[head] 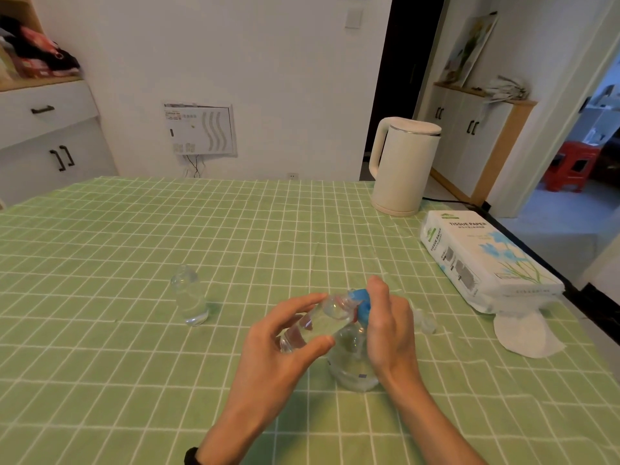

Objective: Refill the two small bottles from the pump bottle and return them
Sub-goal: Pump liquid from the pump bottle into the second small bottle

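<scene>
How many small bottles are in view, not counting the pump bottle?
2. The standing bottle is alone on the tablecloth, left of the hands. The tilted bottle is held by the left hand, mouth at the pump bottle under the right hand. Hands may hide others.
</scene>
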The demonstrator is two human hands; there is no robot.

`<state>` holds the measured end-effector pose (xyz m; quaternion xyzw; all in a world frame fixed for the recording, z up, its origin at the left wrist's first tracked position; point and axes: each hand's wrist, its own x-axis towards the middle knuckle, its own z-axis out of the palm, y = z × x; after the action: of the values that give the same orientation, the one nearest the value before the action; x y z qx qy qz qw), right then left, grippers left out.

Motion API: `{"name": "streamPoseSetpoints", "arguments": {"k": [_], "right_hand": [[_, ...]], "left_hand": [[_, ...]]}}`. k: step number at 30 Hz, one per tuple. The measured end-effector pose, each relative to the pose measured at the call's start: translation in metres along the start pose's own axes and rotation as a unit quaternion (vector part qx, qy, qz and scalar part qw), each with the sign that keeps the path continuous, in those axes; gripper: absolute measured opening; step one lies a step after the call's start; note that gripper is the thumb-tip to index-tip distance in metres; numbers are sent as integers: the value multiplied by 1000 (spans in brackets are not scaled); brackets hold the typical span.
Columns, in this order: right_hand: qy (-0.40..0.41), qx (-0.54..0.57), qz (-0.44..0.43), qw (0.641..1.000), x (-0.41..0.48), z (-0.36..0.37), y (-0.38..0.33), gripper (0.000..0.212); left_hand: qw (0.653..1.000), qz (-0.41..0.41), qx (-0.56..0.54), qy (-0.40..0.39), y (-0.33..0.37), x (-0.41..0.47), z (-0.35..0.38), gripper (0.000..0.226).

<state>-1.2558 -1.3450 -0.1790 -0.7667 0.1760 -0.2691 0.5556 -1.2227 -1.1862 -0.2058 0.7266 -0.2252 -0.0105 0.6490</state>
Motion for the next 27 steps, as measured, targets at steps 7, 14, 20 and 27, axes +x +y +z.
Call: {"name": "streamPoseSetpoints", "arguments": {"k": [7,14,20,27], "right_hand": [[11,-38,-37,999,6,0,6,54],[15,-20,9,1000,2,3,6,68],[17,-11,15,1000,1,3,6,71],[22,-19,-24,999,3,1,5,52]], "left_hand": [[1000,-3,9,-1,-4,-2,1,55],[1000,7,-9,-4,2,-2,0,48],[1000,6,-11,-7,2,-2,-1,48],[1000,2,-8,0,-2,-1,-2,50]]}}
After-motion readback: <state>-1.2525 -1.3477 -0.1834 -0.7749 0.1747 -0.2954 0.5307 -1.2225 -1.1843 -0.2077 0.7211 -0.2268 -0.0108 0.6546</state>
